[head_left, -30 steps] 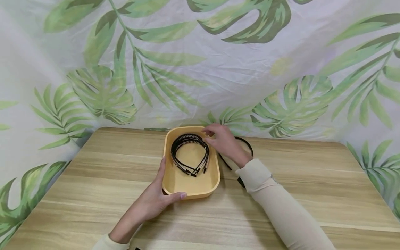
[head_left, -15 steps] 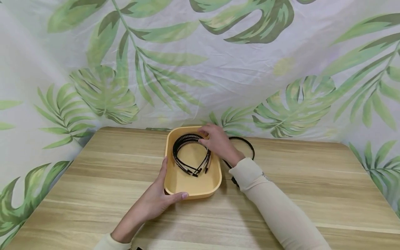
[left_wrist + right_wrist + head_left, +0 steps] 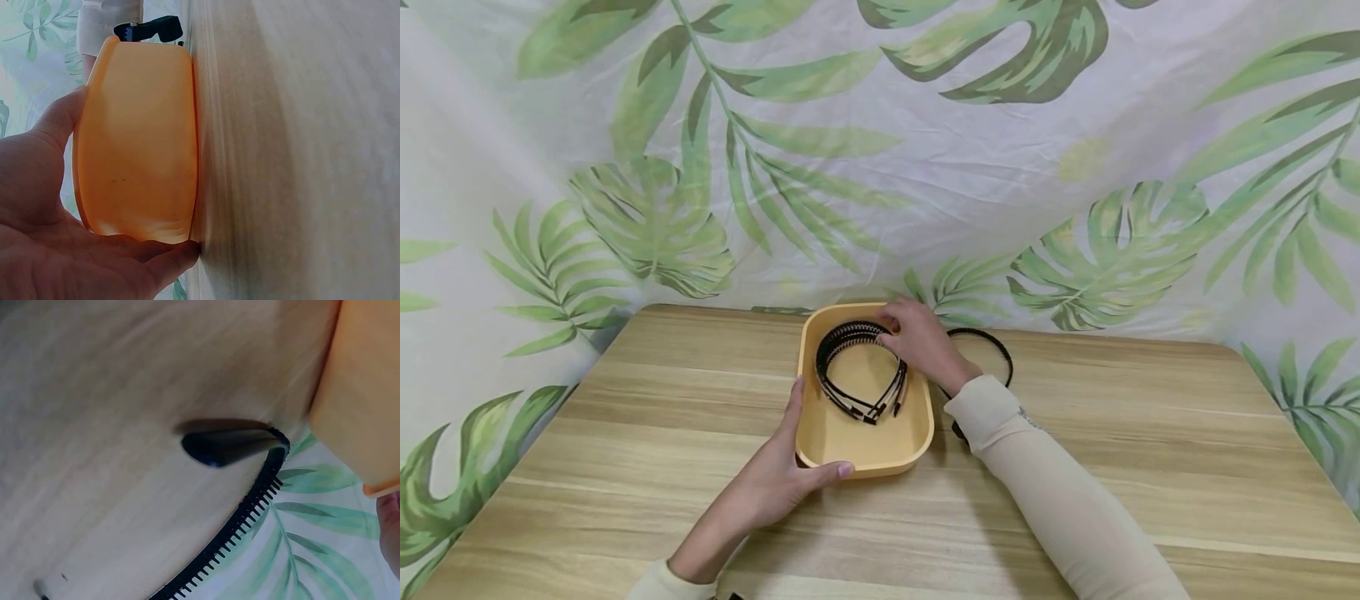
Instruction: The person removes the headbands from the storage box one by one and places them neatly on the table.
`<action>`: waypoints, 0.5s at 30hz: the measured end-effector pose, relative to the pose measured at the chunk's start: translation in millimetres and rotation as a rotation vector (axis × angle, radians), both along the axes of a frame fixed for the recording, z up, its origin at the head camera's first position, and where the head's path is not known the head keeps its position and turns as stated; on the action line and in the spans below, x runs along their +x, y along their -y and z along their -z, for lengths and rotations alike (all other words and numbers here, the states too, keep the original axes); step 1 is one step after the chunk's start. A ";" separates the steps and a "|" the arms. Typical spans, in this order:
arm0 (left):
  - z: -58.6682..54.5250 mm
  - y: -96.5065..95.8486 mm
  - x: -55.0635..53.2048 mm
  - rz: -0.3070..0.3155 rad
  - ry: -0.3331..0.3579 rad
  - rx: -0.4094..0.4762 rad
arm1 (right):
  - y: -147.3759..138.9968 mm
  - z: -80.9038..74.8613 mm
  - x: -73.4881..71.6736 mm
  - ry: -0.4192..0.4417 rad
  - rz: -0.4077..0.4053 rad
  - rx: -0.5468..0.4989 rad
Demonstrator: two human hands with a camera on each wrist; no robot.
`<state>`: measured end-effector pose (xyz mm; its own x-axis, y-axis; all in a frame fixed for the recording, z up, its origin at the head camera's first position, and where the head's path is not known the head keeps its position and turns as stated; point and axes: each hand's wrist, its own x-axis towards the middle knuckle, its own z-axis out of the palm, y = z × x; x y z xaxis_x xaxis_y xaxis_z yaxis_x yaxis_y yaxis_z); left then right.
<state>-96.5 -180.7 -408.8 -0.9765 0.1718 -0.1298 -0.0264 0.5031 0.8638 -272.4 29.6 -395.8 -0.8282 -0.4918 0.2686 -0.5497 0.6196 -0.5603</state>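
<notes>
My left hand (image 3: 775, 479) holds the near left corner of a yellow bin (image 3: 863, 465), thumb over the front rim and fingers along the left side. The left wrist view shows the bin (image 3: 137, 137) on the wooden table, with my left hand (image 3: 37, 212) round its end. Several dark toothed headbands (image 3: 829, 343) lie stacked in the bin. At the far right corner my right hand (image 3: 925, 342) has its thumb and fingers curled at the stack's edge; I cannot tell whether they pinch a headband.
One black toothed headband (image 3: 240, 512) lies on the table to the right of the bin. In the head view, my right sleeve (image 3: 1045, 483) partly covers this headband (image 3: 995, 339). A leaf-patterned cloth (image 3: 820, 167) hangs behind the table.
My right hand has moved a little left, farther over the bin's far right corner, and more of the headband on the table shows. The left hand keeps its hold on the bin.
</notes>
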 end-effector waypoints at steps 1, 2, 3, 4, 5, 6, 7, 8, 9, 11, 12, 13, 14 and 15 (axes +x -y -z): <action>0.2 0.0 0.0 0.000 -0.001 0.000 | 0.4 0.8 -0.8 -0.002 0.000 0.000; 0.4 0.1 0.0 -0.001 -0.001 -0.003 | 0.9 1.5 -1.5 -0.006 0.001 0.002; 0.5 0.0 -0.1 0.001 -0.004 0.001 | 1.3 2.4 -2.4 -0.006 0.002 0.003; 0.8 -0.1 -0.2 0.003 -0.007 0.005 | 1.7 3.0 -2.9 -0.009 0.002 0.004; 0.9 -0.1 -0.4 0.006 -0.012 0.009 | 2.1 3.5 -3.3 -0.009 0.002 0.004; 1.2 -0.2 -0.5 0.010 -0.017 0.013 | 2.6 3.9 -3.7 -0.013 0.003 0.007; 1.4 -0.2 -0.7 0.013 -0.023 0.016 | 3.1 4.5 -4.2 -0.016 0.005 0.008; 1.7 -0.2 -0.9 0.017 -0.030 0.021 | 3.6 4.6 -4.4 -0.020 0.006 0.011; 2.0 -0.2 -1.1 0.021 -0.036 0.024 | 4.1 5.0 -4.7 -0.021 0.006 0.011; 2.3 -0.1 -1.1 0.023 -0.042 0.020 | 5.0 5.6 -5.2 -0.028 0.008 0.017; 2.5 0.0 -1.1 0.024 -0.044 0.020 | 5.5 6.0 -5.6 -0.035 0.010 0.024; 2.7 0.0 -1.1 0.024 -0.046 0.019 | 5.8 6.3 -5.9 -0.038 0.012 0.029; 2.8 0.0 -1.1 0.024 -0.048 0.019 | 6.2 6.7 -6.2 -0.045 0.014 0.036; 2.9 0.1 -1.0 0.024 -0.050 0.019 | 6.5 7.2 -6.6 -0.049 0.015 0.041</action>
